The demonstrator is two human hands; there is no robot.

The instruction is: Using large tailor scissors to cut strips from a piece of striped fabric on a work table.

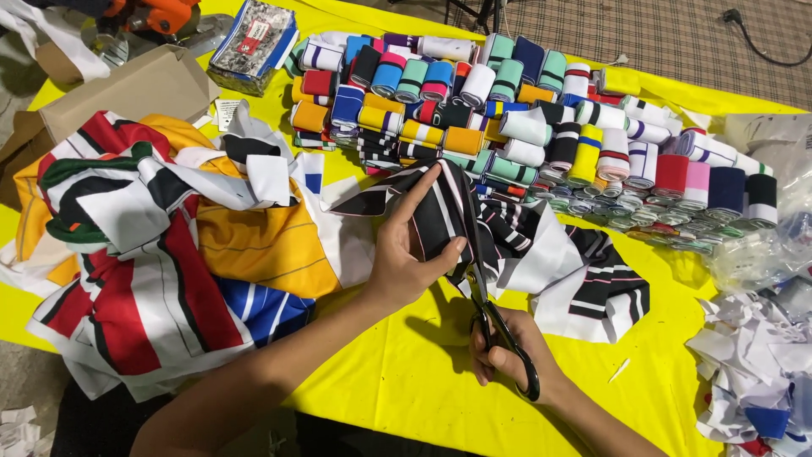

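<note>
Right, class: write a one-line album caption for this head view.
Left hand holds black striped fabric while right hand cuts it with scissors on a yellow table.

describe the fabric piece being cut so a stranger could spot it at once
On the yellow table, look just below the big block of rolled striped bands. The fabric piece is pinched up by the left hand while scissors in the right hand cut it. It alone is black with thin white stripes.
</note>
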